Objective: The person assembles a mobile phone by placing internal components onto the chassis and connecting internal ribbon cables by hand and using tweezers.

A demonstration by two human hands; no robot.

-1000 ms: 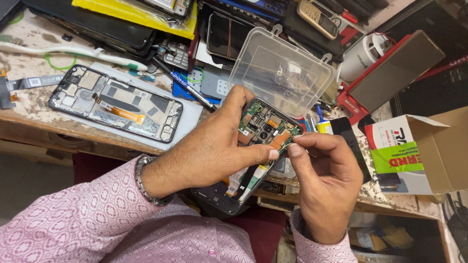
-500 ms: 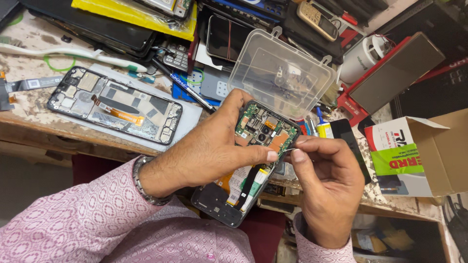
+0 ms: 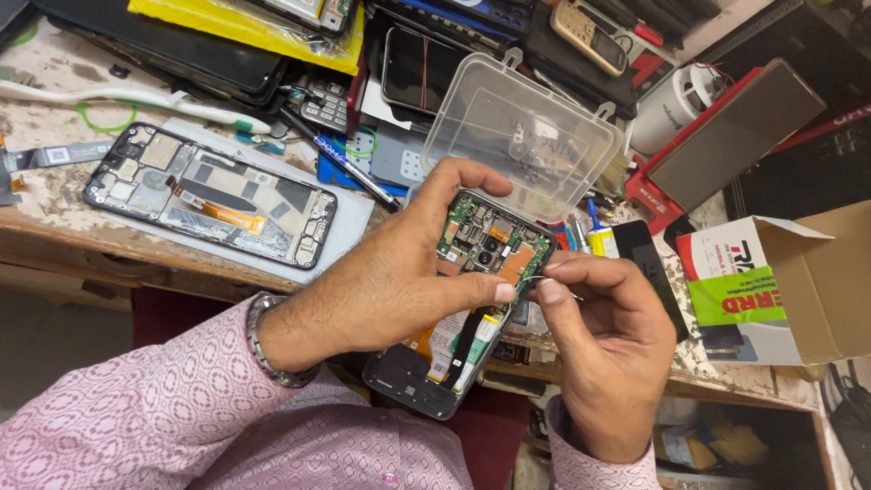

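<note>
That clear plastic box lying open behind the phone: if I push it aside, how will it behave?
The clear plastic box looks thin-walled and empty, so it is probably light and would slide or skid easily. It rests on uneven clutter, not flat on the bench, so it may tip. Its walls would likely flex under a squeeze.

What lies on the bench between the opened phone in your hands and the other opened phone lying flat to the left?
In the head view, between the held opened phone and the flat opened phone lie the grey mat's edge and a dark pen; the left hand covers part of the stretch.

pink patterned long sleeves (image 3: 163,408), white diamond print; metal link bracelet (image 3: 263,349) on left wrist.
</note>
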